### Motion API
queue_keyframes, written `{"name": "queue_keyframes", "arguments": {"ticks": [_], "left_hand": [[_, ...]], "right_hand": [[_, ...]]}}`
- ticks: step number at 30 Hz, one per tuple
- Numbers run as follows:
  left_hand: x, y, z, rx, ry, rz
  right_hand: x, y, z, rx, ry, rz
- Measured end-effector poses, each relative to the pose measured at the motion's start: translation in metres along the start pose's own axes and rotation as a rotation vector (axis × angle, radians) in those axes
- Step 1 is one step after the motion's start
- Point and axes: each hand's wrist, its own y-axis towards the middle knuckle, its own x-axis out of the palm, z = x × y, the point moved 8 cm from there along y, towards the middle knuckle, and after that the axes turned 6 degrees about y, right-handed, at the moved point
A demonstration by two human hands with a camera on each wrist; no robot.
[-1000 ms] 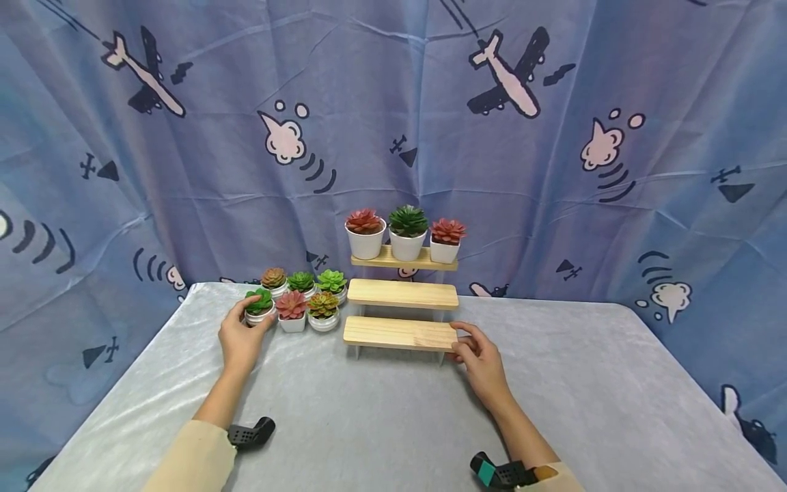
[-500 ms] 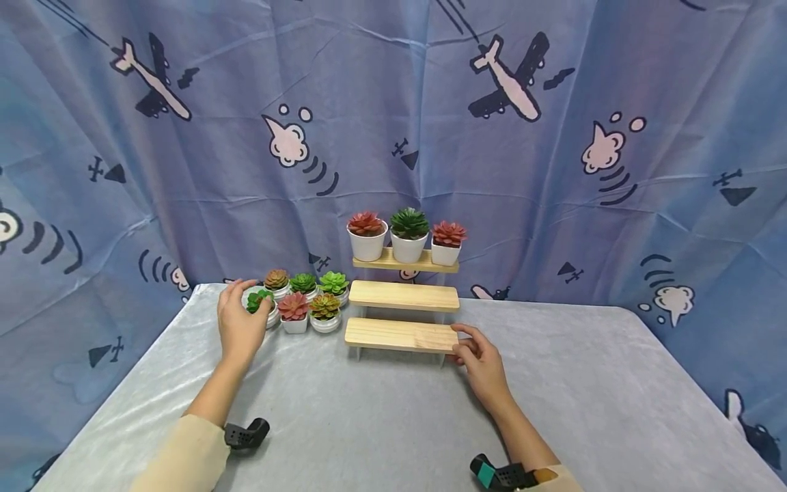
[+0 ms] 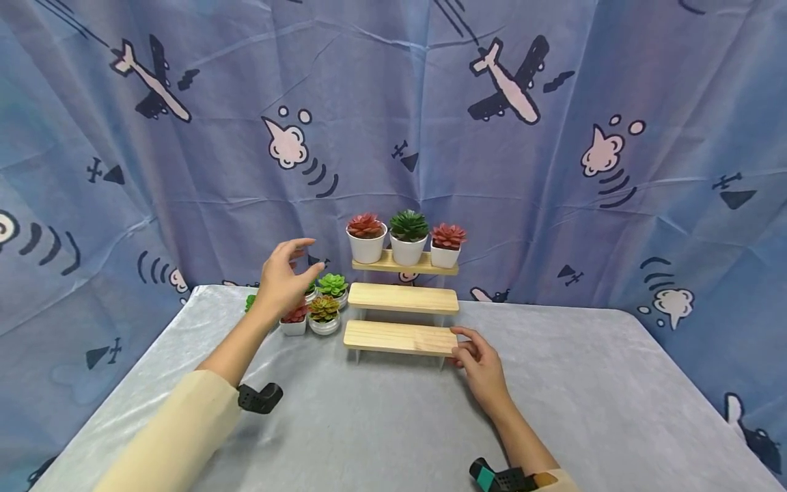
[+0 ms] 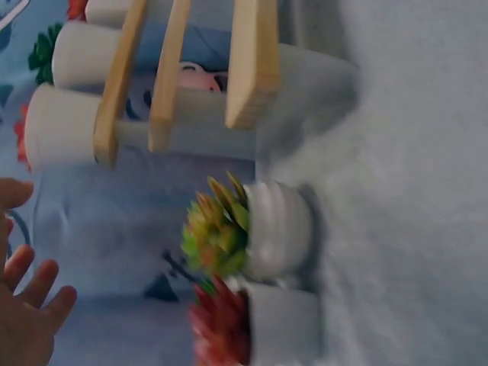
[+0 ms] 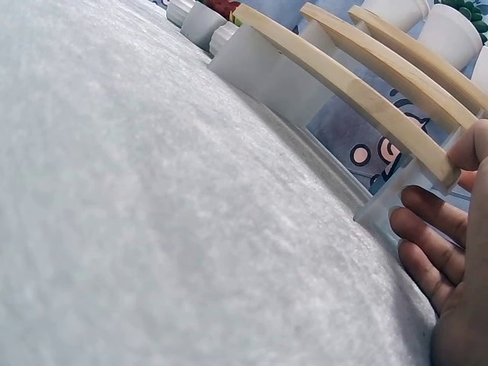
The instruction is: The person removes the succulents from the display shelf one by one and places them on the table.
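My left hand (image 3: 284, 280) is raised in front of the cluster of potted succulents, thumb and fingers spread with nothing between them. A yellow-green succulent (image 3: 323, 309) in a round white pot, a red one (image 3: 294, 317) in a square pot and a light green one (image 3: 333, 285) stand nearest it. Other succulents are partly hidden behind the hand and wrist. At the right end of the three-tier wooden plant stand (image 3: 399, 337), my right hand (image 3: 482, 372) grips the lowest board, thumb on its end; in the right wrist view the other fingers curl beside the clear side panel (image 5: 389, 198).
On the stand's top board are a red succulent (image 3: 366, 239), a dark green succulent (image 3: 408, 238) and another red succulent (image 3: 447, 244), all in white pots. A patterned blue curtain (image 3: 522, 171) hangs behind the grey cloth-covered table (image 3: 393, 424).
My left hand has let go of the green succulent at the far left and moved right and up across the cluster. My right hand stays on the stand.
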Motion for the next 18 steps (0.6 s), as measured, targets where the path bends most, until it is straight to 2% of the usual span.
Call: {"name": "queue_keyframes", "arguments": {"ticks": [5, 8, 13, 18], "left_hand": [[0.02, 0.016, 0.028, 0.049, -0.015, -0.068], [0.034, 0.025, 0.038, 0.046, -0.035, -0.094], [0.053, 0.038, 0.044, 0.024, -0.056, -0.11], [0.064, 0.045, 0.046, 0.024, -0.085, -0.102]], "right_hand": [[-0.001, 0.0, -0.001, -0.008, -0.012, 0.005], [-0.002, 0.0, -0.001, -0.013, -0.006, 0.006], [0.0, -0.001, -0.001, -0.01, 0.013, 0.001], [0.001, -0.001, 0.0, -0.001, 0.032, 0.009]]}}
